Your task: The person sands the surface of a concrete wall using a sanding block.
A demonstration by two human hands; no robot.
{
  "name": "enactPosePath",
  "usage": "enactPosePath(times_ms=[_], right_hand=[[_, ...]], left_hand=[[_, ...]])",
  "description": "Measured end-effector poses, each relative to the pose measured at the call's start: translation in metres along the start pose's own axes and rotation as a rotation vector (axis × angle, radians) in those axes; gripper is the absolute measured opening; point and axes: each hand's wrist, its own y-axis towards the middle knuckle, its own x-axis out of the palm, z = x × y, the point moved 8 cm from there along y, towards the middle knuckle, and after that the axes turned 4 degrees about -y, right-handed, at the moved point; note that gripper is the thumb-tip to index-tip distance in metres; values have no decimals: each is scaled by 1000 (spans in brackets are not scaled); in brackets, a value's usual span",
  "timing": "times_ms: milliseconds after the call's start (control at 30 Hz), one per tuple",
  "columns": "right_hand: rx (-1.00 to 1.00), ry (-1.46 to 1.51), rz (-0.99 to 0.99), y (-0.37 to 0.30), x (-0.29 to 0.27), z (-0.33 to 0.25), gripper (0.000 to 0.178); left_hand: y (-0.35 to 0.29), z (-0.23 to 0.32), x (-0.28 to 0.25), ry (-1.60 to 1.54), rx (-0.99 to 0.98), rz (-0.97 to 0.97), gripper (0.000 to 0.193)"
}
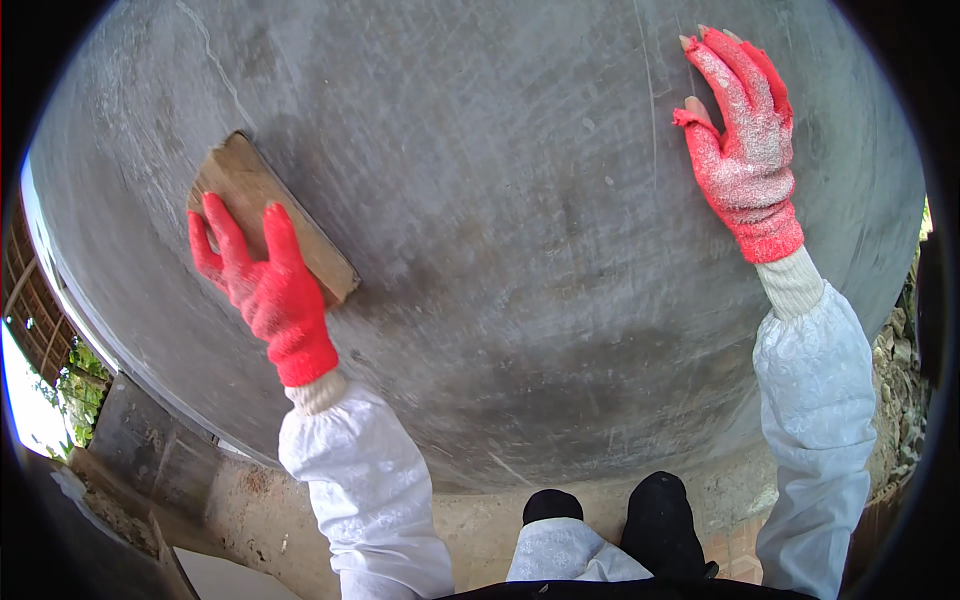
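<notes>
My left hand [275, 285], in a red glove, presses a wooden block [300, 235] against a large grey surface [500, 200]. Its fingers lie spread across the block, which is flat, tilted and rounded at its upper end. Farther right, my right hand [748, 150] is stretched out on or just over the same surface and holds nothing. Pale dust coats that red glove, and bare fingertips poke through its torn ends. Faint scratches, darker patches and a few light lines mark the grey surface, which looks smooth and bulging.
Below the grey surface, a dusty floor [460, 520] stretches past my dark shoes [662, 525]. Grey slabs [150, 440] stand at lower left, near a white panel [225, 578]. Green leaves [85, 400] show at the left rim, rough stones [895, 400] at the right.
</notes>
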Motion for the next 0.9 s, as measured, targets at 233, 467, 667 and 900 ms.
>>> enactPosePath(times_ms=[233, 467, 667, 900], right_hand=[[2, -18, 20, -1, -2, 1, 54], [-4, -27, 6, -2, -1, 4, 53], [18, 41, 33, 0, -3, 6, 53], [13, 190, -56, -34, -22, -30, 64]], left_hand=[[-256, 40, -12, 14, 121, -292, 96], [-56, 81, 30, -41, -5, -65, 73], [-199, 103, 23, -78, 146, -196, 91], [-161, 127, 44, -120, 112, -214, 81]])
